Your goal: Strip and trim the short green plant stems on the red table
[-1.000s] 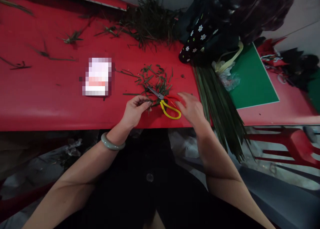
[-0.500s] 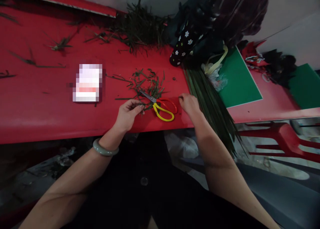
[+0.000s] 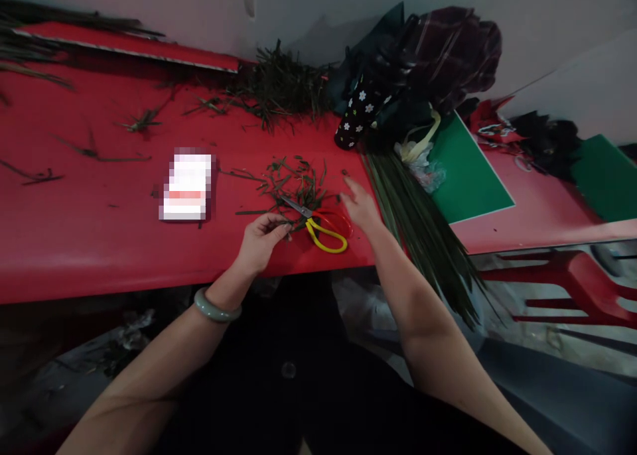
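My left hand [image 3: 262, 241] is closed, thumb and fingers pinched on a small green leaf piece [image 3: 288, 228] near the table's front edge. A pair of scissors [image 3: 318, 224] with one yellow and one red handle lies just right of it, blades pointing up-left over a scatter of green leaf clippings [image 3: 298, 183]. To the right of the scissors, my right hand [image 3: 361, 206] has its fingers stretched and apart over the red table, holding nothing visible. Long green leaf strips [image 3: 413, 223] lie beside that hand and hang over the edge.
A pixelated phone-like object [image 3: 186, 188] lies on the red tabletop [image 3: 99, 249] at left. A pile of leaf scraps [image 3: 288, 87] and a flowered black bottle [image 3: 355, 117] stand at the back. A green board [image 3: 472, 176] lies to the right, a red stool [image 3: 572, 282] below it.
My right hand has moved left and its fingers have spread from a curled pose. The left hand keeps its pinch beside the scissors. The whole view has shifted slightly.
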`<state>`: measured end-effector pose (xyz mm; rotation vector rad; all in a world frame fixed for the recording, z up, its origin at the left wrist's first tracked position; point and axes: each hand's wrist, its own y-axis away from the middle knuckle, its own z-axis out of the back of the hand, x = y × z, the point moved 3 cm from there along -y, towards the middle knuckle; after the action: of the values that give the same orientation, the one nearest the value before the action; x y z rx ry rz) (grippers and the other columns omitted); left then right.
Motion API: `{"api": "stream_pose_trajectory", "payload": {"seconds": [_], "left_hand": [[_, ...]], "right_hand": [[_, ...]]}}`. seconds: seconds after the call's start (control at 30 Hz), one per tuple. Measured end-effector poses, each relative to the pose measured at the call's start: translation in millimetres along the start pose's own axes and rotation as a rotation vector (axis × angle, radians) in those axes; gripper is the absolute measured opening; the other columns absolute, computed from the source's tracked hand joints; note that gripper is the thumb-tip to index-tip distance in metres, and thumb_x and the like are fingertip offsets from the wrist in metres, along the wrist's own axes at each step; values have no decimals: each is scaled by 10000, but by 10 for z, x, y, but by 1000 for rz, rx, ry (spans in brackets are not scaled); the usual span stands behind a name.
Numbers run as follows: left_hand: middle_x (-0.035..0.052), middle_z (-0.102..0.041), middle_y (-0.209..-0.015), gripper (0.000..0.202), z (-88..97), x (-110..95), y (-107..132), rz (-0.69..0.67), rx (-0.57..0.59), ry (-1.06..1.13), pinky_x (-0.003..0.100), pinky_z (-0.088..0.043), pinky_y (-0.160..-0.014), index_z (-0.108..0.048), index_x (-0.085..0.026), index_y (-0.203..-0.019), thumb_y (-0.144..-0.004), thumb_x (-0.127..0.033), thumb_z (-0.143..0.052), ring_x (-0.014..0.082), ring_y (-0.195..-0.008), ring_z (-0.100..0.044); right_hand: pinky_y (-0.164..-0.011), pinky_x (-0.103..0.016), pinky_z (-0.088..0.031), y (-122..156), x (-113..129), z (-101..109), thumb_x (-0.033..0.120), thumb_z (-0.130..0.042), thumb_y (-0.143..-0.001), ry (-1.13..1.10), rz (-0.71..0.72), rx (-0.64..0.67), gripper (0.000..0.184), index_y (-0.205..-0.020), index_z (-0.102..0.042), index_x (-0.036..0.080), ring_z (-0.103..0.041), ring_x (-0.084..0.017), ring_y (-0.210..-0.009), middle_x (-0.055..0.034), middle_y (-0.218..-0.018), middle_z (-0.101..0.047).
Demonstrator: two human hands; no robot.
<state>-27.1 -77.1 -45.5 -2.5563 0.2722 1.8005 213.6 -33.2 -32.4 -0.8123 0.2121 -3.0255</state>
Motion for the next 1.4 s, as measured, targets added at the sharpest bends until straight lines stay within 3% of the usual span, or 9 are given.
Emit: {"api": "stream_pose_trajectory", "payload": {"seconds": [0.2, 0.33, 0.47, 0.6, 0.73, 0.93, 1.07, 1.3, 1.4], "left_hand": [[-27, -604, -597, 188, -8, 15, 7, 9, -12, 14, 194, -447, -532, -583, -148, -747, -618, -249, -675, 59, -496, -535], [-24, -612, -612, 183, -11, -8, 11, 4, -8, 5, 201, -456, -547, -576, -147, -745, -623, -245, -670, 61, -509, -539], [-21, -618, -624, 174, -24, -38, 20, 8, 28, -9, 210, -461, -558, -575, -146, -745, -631, -240, -666, 66, -517, -550], [-19, -616, -618, 156, -35, -50, 29, -8, 52, -41, 213, -463, -580, -585, -142, -741, -644, -240, -658, 70, -539, -555], [-17, -618, -628, 171, -26, -42, 34, -6, 14, -48, 221, -462, -572, -584, -143, -745, -634, -247, -663, 73, -527, -554], [-31, -604, -597, 180, -41, -36, 25, 8, -4, -26, 201, -444, -556, -575, -146, -730, -614, -242, -674, 62, -516, -551], [-33, -597, -614, 184, -47, -25, 23, 5, -19, -13, 196, -436, -542, -575, -144, -733, -611, -240, -674, 57, -512, -543], [-32, -599, -594, 171, -45, -41, 29, -2, -5, -27, 199, -435, -543, -578, -145, -739, -622, -235, -665, 60, -511, -541], [-31, -600, -582, 156, -52, -74, 34, -2, 4, -40, 199, -442, -554, -579, -142, -724, -630, -234, -663, 62, -519, -547]], "right_hand": [[-969, -417, -354, -505, 81, -34, 276, -405, -816, 189, -106, 9, 470, -1227, -416, 47, -472, -254, -1148, -199, -1233, -495], [-948, -346, -375, -168, 435, 47, 314, -411, -827, 170, 144, 25, 410, -1193, -462, 138, -486, -214, -1117, -115, -1203, -533], [-839, -329, -433, 345, 551, 92, 400, -454, -803, 280, 276, 296, 354, -1075, -545, 193, -547, -209, -978, -80, -1030, -605], [-783, -314, -446, 571, 524, 61, 421, -444, -802, 388, 304, 318, 441, -1185, -465, 202, -551, -211, -957, -97, -1087, -562], [-752, -280, -452, 521, 470, 30, 388, -458, -789, 297, 348, 276, 436, -1187, -475, 210, -560, -193, -929, -87, -1076, -567], [-729, -302, -448, -153, 10, 231, 361, -481, -748, 248, 20, -74, 422, -1118, -541, 167, -573, -193, -803, -85, -905, -599], [-760, -336, -434, -562, -191, 211, 379, -488, -744, 405, -141, -28, 410, -1091, -568, 175, -570, -231, -873, -120, -968, -586], [-803, -295, -437, -235, -102, 169, 384, -512, -742, 319, 244, 138, 427, -1125, -542, 197, -566, -194, -915, -73, -998, -597], [-760, -315, -458, -73, -181, 263, 387, -491, -758, 272, 152, 41, 412, -1109, -550, 179, -579, -192, -856, -80, -960, -602]]}}
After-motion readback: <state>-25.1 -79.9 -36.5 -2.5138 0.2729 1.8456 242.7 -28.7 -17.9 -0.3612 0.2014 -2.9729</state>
